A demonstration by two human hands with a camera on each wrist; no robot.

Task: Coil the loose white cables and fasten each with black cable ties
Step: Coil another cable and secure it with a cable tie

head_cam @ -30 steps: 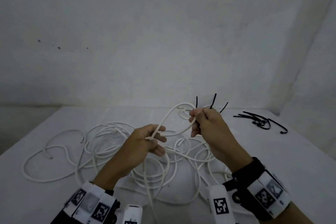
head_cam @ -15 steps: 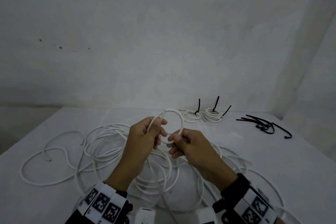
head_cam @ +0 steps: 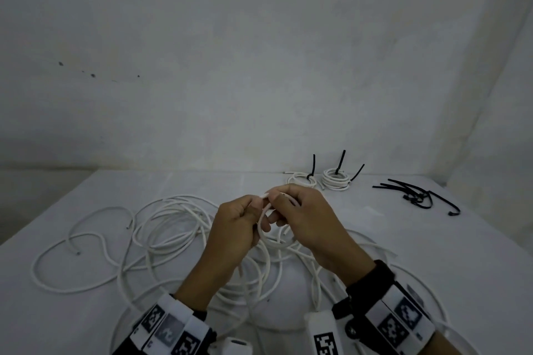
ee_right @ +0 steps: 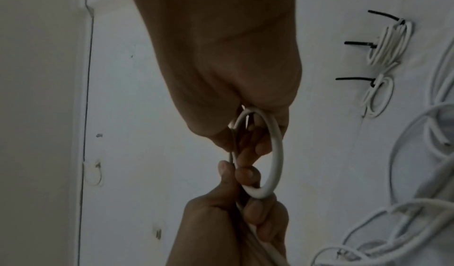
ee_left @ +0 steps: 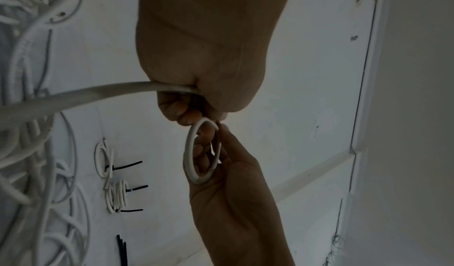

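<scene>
Above the table's middle, both hands hold one white cable bent into a small loop (head_cam: 263, 229). My left hand (head_cam: 253, 210) grips the cable where its tail runs down to the loose cables (head_cam: 173, 222) on the table. My right hand (head_cam: 284, 204) pinches the loop's top beside the left fingers. In the left wrist view the loop (ee_left: 200, 153) hangs below my left fist, with the right hand's fingers (ee_left: 203, 153) through it. The right wrist view shows the same loop (ee_right: 275, 149) between both hands.
Two tied coils (head_cam: 301, 180) (head_cam: 336, 180) with black tie tails sticking up lie at the table's far edge. A pile of loose black cable ties (head_cam: 415, 196) lies at the far right. A bare wall stands behind the white table (head_cam: 461, 253).
The wide arc of cable has been drawn into a small loop. My right hand came down and left from near the tied coils until it met the left hand.
</scene>
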